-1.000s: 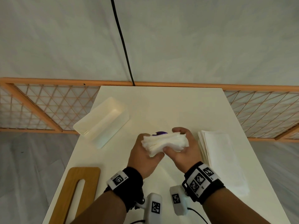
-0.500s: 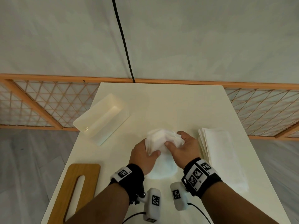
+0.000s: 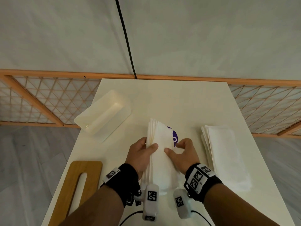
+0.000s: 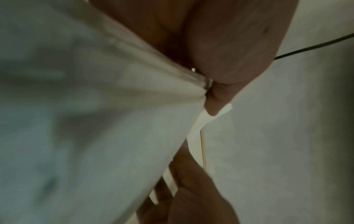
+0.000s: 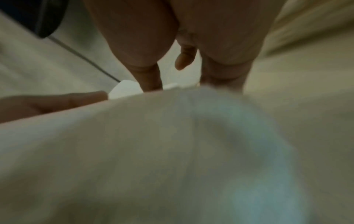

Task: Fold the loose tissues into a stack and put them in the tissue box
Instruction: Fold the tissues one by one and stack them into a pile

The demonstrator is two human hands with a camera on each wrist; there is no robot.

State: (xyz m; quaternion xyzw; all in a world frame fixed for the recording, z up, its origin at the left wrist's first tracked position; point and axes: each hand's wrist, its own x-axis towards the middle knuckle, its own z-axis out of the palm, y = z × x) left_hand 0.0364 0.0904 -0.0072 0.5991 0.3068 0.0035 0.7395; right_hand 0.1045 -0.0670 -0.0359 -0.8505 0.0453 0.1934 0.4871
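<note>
Left hand [image 3: 140, 154] and right hand [image 3: 183, 154] both pinching a folded tissue stack [image 3: 160, 154] at table [image 3: 162, 98] centre, purple wrapper [image 3: 174, 136] with illegible print beneath, open tissue box [image 3: 104, 115] at 10 o'clock, second tissue pile [image 3: 224, 154] at 3 o'clock, wooden lid [image 3: 78, 185] at 8 o'clock

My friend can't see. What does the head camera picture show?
Two hands, left hand and right hand, grip a thick bundle of white tissues above a cream table. An open cream plastic box sits left, another flat tissue stack right.

A white table [image 3: 162, 98] carries an open cream tissue box [image 3: 104, 114] at left, a wooden lid [image 3: 81, 178] near it, and 1 tissue stack [image 3: 223, 154] at right.
</note>
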